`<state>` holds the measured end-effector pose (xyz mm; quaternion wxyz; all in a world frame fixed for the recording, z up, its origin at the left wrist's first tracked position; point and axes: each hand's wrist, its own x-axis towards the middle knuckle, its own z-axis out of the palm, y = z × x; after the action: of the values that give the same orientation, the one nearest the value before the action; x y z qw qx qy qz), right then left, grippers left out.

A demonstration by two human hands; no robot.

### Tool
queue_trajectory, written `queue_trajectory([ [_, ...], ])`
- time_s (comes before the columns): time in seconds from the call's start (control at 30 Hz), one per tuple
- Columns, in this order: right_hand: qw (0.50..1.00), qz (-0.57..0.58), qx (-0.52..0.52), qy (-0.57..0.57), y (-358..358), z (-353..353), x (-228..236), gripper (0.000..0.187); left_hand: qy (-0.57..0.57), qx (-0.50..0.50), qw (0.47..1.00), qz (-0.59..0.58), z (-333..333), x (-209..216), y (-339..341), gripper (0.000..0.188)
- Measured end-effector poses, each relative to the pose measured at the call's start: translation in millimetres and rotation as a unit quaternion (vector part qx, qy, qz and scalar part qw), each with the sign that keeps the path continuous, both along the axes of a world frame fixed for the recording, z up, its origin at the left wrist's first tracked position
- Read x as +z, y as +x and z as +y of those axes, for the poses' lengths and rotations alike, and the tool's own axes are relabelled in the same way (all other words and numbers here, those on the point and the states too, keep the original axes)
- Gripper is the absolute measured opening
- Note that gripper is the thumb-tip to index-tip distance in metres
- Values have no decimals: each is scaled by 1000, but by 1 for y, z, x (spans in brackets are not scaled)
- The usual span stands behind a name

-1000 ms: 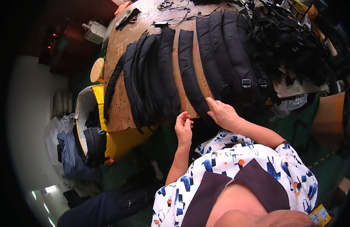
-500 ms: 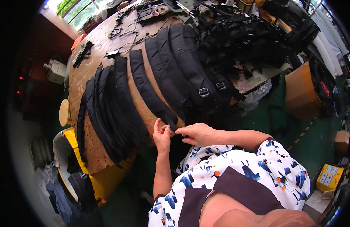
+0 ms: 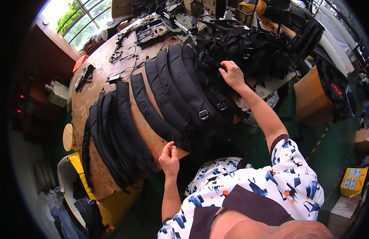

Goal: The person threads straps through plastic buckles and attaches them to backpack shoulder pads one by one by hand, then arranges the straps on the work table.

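My left hand (image 3: 169, 160) is beside the lower end of a black padded strap (image 3: 148, 108) at the table's near edge. Its thumb and fingers are drawn together; whatever may be between them is too small to make out. Stretched out far to the right, my right hand (image 3: 233, 75) is at the edge of a heap of black straps and webbing (image 3: 256, 49). The fingers there are apart, and I see nothing in them. Between the hands lie several more black padded straps (image 3: 178, 85), some with metal-looking buckles (image 3: 203, 114).
Another row of black padded straps (image 3: 122, 135) covers the left of the wooden table (image 3: 106, 187). Scissors (image 3: 114, 57) and cables lie toward the back. A cardboard box (image 3: 314, 95) stands on the floor at right; a yellow-edged bin (image 3: 78, 171) is at left.
My right hand has left the spot beside my left hand and reached forward and right to the black heap. My left hand stays near the strap's end. The view has tilted up slightly.
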<state>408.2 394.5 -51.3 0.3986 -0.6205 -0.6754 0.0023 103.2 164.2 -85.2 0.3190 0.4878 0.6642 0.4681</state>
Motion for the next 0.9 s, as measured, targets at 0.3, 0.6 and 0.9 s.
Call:
queue_trajectory([
  [0.3, 959, -233, -76, -146, -27, 67, 16, 24, -7, -80, 997, -21, -3, 19, 8, 17],
  [0.6, 986, 19, -63, 152, 29, 58, 99, 21, 17, -175, 981, -84, 20, 39, 34, 18],
  [0.9, 893, 349, 284, -2, -33, -67, 159, 25, 219, -244, 943, -62, 68, 88, 97, 33],
])
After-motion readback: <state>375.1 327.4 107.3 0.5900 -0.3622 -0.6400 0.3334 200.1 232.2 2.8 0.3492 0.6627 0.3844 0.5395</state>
